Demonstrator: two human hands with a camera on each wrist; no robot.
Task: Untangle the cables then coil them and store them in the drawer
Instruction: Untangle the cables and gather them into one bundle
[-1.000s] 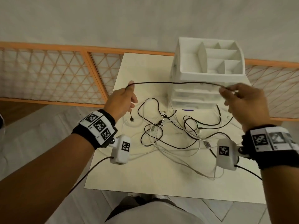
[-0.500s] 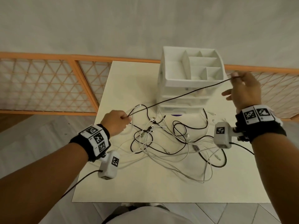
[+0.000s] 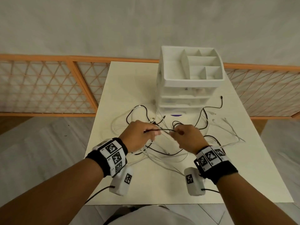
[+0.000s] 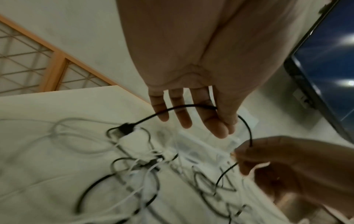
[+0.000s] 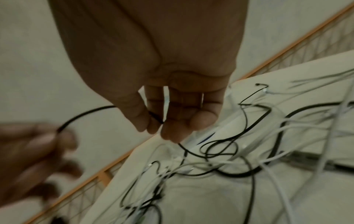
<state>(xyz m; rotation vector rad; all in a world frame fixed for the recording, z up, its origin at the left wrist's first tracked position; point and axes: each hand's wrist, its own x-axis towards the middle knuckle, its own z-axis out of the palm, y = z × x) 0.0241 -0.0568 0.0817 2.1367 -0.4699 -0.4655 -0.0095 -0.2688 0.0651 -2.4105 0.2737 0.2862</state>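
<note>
Pinching a short span of black cable (image 3: pixel 159 130) between them, the left hand (image 3: pixel 138 135) and right hand (image 3: pixel 188 137) hover close together over the tangle (image 3: pixel 162 153) on the table (image 3: pixel 129 82); beyond stands the drawer unit (image 3: pixel 185 95), drawers closed.

**Dim, warm light; wrist views smeared**

The head view is soft and evenly lit, with faint shadows on the table (image 3: pixel 129 88) and bowed lines toward the edges. Both wrist views are darker and motion-blurred: the cable tangle (image 4: pixel 134 174) streaks, and the left hand (image 5: pixel 28 151) is a smear. A dark screen (image 4: pixel 325 60) reflects bright streaks.
</note>
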